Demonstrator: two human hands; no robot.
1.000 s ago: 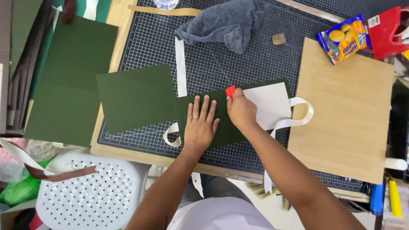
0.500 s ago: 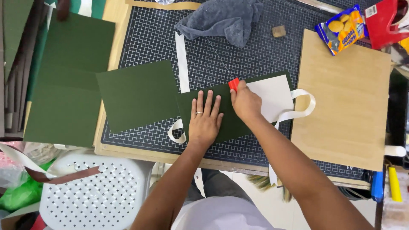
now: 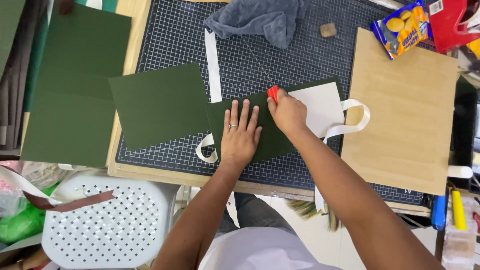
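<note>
Clearly thin, light, stiff: dark green card [image 3: 272, 135] pinned by flat open left hand [image 3: 240, 137]; right hand [image 3: 287, 112] closed around red scraper [image 3: 272, 93].

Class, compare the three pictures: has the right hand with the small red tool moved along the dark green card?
Yes. The right hand and red tool have edged slightly away from the person, toward the grey cloth, judged against the flat left hand.
</note>
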